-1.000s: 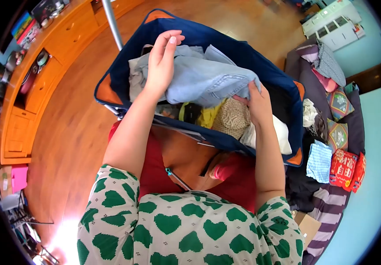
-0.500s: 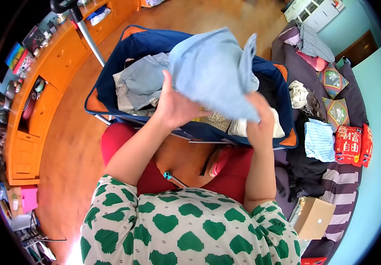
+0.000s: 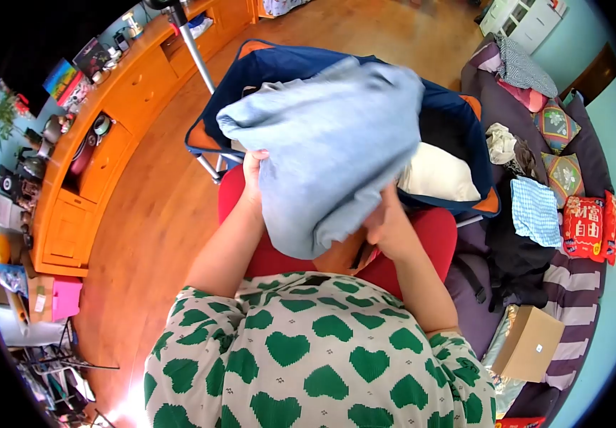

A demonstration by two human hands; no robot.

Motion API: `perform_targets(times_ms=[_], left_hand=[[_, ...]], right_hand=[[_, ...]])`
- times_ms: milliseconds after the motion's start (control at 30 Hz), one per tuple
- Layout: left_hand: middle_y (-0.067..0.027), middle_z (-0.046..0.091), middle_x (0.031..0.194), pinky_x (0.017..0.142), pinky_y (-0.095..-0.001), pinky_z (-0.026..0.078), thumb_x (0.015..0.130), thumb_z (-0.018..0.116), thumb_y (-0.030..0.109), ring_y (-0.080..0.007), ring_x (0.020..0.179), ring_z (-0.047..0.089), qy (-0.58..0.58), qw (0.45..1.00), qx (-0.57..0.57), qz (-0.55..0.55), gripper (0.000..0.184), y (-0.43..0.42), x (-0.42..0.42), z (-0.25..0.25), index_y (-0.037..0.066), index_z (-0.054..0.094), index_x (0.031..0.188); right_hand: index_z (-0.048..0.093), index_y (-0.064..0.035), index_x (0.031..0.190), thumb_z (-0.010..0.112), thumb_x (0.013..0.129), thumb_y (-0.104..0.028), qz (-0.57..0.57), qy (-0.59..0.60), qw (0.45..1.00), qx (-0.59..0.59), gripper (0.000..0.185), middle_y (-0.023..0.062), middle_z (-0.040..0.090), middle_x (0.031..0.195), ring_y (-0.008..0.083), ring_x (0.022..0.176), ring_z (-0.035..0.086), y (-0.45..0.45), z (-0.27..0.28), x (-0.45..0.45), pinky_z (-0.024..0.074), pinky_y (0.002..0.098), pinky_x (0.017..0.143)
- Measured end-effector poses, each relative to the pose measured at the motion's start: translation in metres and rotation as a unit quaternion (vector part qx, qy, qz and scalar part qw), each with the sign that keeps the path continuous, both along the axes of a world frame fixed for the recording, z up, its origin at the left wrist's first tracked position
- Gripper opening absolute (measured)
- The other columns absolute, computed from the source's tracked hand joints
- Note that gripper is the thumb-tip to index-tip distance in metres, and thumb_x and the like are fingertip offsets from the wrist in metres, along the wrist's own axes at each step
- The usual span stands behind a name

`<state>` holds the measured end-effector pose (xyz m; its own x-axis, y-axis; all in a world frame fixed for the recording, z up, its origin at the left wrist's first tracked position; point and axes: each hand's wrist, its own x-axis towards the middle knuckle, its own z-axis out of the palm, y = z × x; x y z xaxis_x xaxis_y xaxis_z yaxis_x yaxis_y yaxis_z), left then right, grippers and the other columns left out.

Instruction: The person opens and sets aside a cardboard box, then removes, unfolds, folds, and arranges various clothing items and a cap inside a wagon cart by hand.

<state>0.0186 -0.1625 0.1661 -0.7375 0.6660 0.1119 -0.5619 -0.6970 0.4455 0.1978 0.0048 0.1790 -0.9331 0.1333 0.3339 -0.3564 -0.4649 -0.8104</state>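
Note:
A light blue denim garment (image 3: 329, 150) is spread between my hands, over the near side of a navy fabric cart (image 3: 279, 63) with orange corners. My left hand (image 3: 254, 175) grips its left edge, the fingers partly hidden behind the cloth. At the garment's lower right, my right hand (image 3: 385, 222) is closed on the cloth, slightly blurred. Inside the cart, a white cloth item (image 3: 438, 173) lies at the right beside dark fabric (image 3: 442, 133). The denim hides most of the cart's other contents.
A grey metal pole (image 3: 195, 50) rises at the cart's left. Orange cabinets (image 3: 126, 93) line the left side. On the right, a dark sofa (image 3: 473, 289) holds cushions, clothes, a red package (image 3: 583, 227) and a cardboard box (image 3: 531, 344).
The denim garment has been lifted out of the cart and drawn nearer to my body, more spread out. My left hand, open at first, now holds its left edge.

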Motion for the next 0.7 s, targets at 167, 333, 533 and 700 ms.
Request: perform_targets(times_ms=[167, 333, 533, 700], left_hand=[[-0.0200, 0.055, 0.141, 0.112, -0.0541, 0.040, 0.069, 0.066, 0.027, -0.0415, 0.128, 0.053, 0.029, 0.989, -0.129, 0.059, 0.084, -0.068, 0.018, 0.017, 0.008, 0.043, 0.148], [-0.0184, 0.055, 0.141, 0.108, -0.0513, 0.044, 0.076, 0.068, 0.030, -0.0385, 0.124, 0.055, -0.017, 0.994, -0.106, 0.022, 0.082, -0.119, 0.011, 0.013, 0.008, 0.040, 0.150], [-0.0094, 0.058, 0.124, 0.093, -0.0339, 0.050, 0.098, 0.067, 0.032, -0.0196, 0.111, 0.058, 0.275, 0.749, -0.549, 0.249, 0.050, -0.167, -0.029, -0.048, 0.004, 0.048, 0.135], [-0.0093, 0.061, 0.120, 0.084, -0.0332, 0.051, 0.091, 0.076, 0.029, -0.0169, 0.102, 0.060, 0.286, 0.858, -0.393, 0.166, 0.047, -0.176, 0.030, 0.018, 0.004, 0.055, 0.125]], right_hand=[[0.039, -0.0064, 0.150, 0.085, 0.080, -0.031, 0.020, -0.089, 0.995, -0.047, 0.087, 0.0109, 0.055, 0.141, 0.0247, 0.131, 0.052, -0.040, -0.038, -0.008, 0.0418, 0.0433, 0.110], [0.045, -0.0041, 0.143, 0.068, 0.095, -0.006, 0.045, -0.062, 0.997, -0.014, 0.054, 0.0083, 0.060, 0.130, 0.0193, 0.119, 0.058, -0.062, -0.001, -0.009, 0.0485, 0.0335, 0.099], [0.061, -0.0028, 0.127, 0.068, 0.096, -0.007, -0.014, -0.120, 0.953, 0.278, 0.032, 0.0025, 0.067, 0.106, 0.0089, 0.080, 0.062, -0.071, -0.034, -0.030, 0.0532, 0.0236, 0.066], [0.052, -0.0016, 0.138, 0.066, 0.097, -0.008, -0.010, -0.042, 0.955, 0.295, 0.043, 0.0081, 0.058, 0.127, 0.0152, 0.105, 0.060, -0.079, -0.039, -0.054, 0.0514, 0.0266, 0.086]])
